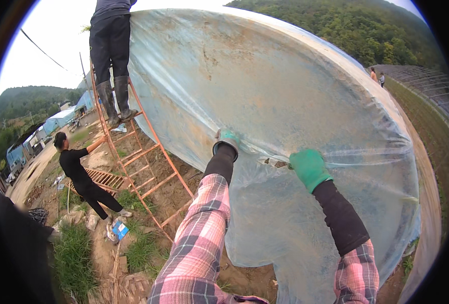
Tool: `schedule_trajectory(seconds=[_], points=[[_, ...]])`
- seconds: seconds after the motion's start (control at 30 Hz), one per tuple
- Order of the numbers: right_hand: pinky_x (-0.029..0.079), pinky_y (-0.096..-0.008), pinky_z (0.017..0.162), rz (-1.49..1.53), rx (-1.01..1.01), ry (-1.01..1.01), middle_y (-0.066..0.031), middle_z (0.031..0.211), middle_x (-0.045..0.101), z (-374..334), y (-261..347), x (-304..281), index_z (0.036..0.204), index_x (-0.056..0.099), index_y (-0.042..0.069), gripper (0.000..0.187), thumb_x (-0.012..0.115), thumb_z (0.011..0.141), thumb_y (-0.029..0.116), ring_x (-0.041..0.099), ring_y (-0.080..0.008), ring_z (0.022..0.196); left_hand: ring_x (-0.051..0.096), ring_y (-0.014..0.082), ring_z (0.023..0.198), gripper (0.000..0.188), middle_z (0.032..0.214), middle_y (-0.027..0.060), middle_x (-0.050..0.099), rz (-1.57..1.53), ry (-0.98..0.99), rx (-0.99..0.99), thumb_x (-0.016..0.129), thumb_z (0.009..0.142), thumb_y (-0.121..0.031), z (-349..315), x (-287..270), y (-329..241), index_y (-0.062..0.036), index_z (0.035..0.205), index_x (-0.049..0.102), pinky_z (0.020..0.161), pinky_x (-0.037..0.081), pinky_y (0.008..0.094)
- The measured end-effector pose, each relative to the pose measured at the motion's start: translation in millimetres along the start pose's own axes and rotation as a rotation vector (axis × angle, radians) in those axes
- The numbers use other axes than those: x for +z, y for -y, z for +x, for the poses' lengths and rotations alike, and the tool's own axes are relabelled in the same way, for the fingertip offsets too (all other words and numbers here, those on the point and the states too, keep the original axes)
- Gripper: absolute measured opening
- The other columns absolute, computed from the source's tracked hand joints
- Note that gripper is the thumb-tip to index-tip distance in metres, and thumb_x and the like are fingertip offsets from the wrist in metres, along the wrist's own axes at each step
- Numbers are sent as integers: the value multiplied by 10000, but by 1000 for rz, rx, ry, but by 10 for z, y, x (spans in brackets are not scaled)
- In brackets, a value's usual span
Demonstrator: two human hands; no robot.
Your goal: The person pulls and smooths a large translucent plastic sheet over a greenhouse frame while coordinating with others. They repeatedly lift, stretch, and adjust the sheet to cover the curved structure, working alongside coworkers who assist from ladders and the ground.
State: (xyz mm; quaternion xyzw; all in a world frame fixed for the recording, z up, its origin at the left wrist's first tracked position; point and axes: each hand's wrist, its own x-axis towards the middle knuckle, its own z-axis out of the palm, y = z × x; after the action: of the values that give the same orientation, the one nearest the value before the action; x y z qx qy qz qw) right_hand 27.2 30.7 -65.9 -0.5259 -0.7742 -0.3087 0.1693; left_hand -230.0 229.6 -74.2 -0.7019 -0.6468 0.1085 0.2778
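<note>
A large, dusty, translucent plastic sheet [280,96] hangs over the arched end of a greenhouse in front of me. My left hand [229,136], in a green glove, is closed on a bunched fold of it near the middle. A grey ring-shaped thing [226,145] sits round that wrist. To the right, my right hand [308,166], also green-gloved, is closed on the same sheet, its fingertips partly hidden. Small ragged holes [275,163] show just left of it. Taut creases run between the hands and away to the right. Below them the sheet hangs loose.
An orange ladder [146,157] leans at the left, with a person in boots [114,66] standing on it. A second person in black [85,175] holds its side. Grass, a blue packet [119,230] and wooden slats [100,178] lie on the dirt. Bare hoops [422,83] stand far right.
</note>
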Motion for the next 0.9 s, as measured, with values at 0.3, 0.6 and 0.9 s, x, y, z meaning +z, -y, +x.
schedule_trajectory(seconds=[0.3, 0.6, 0.9], points=[[483, -430, 562, -30, -4, -73, -99, 622, 619, -30, -30, 67, 740, 676, 114, 170, 665, 743, 284, 646, -272, 636, 675, 247, 763, 252, 910, 56, 702, -2, 36, 100, 614, 817, -263, 127, 65, -6, -157, 1029, 699, 622, 491, 498], [485, -430, 532, -89, 32, 1, -102, 614, 616, -20, 2, 19, 742, 671, 119, 188, 669, 747, 307, 640, -273, 591, 639, 277, 1022, 304, 1146, 30, 663, 14, 62, 34, 591, 869, -228, 112, 100, -87, -175, 1160, 659, 709, 503, 552], [480, -438, 507, -89, -1, -15, -90, 594, 613, -2, 28, 15, 744, 664, 134, 197, 665, 756, 331, 640, -268, 573, 652, 275, 981, 283, 1097, 22, 678, 67, 88, 38, 598, 854, -219, 29, 58, -6, -179, 1123, 676, 685, 497, 537]])
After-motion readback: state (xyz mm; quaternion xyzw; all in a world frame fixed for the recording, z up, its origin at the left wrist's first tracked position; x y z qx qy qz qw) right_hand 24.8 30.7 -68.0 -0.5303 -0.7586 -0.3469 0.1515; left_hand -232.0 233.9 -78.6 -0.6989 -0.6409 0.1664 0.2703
